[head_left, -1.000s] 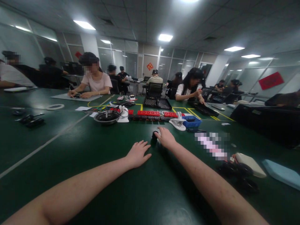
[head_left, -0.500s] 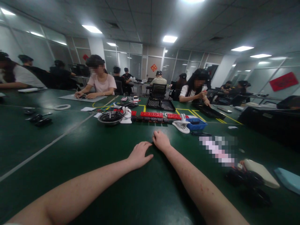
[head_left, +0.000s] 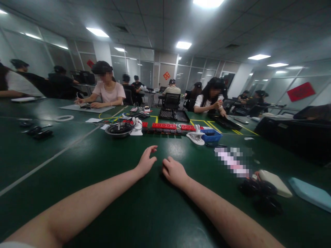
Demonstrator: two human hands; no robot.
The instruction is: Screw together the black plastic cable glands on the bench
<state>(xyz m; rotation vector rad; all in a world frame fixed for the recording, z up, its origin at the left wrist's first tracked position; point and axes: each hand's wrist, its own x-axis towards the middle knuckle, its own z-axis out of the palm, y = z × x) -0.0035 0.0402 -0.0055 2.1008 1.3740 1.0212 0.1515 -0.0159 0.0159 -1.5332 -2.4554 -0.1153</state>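
Note:
My left hand is held over the green table, thumb and fingers apart, nothing visible between them. Close beside it, a small gap away, my right hand is low at the tabletop with its fingers curled under. Whatever those fingers may hold is hidden. Beyond both hands runs a row of red blocks with dark pieces in front. A white clip stands by a blue bin at the row's right end. To the left lie a round black tray and another white clip.
Small black items lie on the left. On the right are black round objects, a cream case, a light blue case and a large black bag. An open black case lies farther back. People sit across the table.
My left hand has moved left and slightly up, with its fingers apart. My right hand has come down and toward me. The view has shifted slightly.

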